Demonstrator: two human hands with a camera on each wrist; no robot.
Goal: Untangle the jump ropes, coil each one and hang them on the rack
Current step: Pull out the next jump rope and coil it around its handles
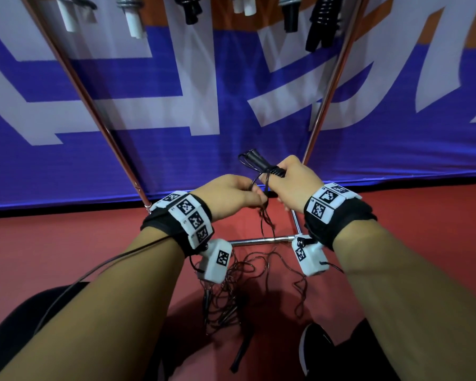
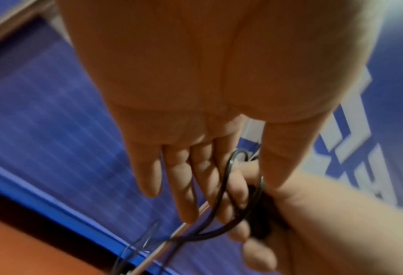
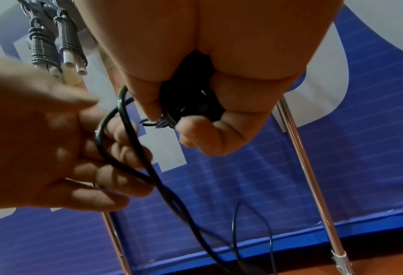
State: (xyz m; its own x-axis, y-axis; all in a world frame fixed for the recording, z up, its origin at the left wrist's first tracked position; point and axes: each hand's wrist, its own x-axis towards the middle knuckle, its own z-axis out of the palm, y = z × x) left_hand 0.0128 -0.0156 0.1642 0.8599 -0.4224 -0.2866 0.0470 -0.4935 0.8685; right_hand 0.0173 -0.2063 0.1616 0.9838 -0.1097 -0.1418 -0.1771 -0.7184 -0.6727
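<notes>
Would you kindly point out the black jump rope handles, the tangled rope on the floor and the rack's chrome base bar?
black jump rope handles (image 1: 270,169): head view, middle of the bundle above the right hand.
tangled rope (image 1: 231,295): head view, centre of the heap on the floor.
chrome base bar (image 1: 259,240): head view, mid-length of the bar.

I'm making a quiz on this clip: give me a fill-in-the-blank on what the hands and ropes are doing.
1. The right hand grips the ____ handles of a jump rope.
2. The left hand pinches that rope's ____.
3. The tangled ropes lie on the ____ floor.
4. Coiled ropes hang from the ____.

Missing: black; cord; red; rack
</notes>
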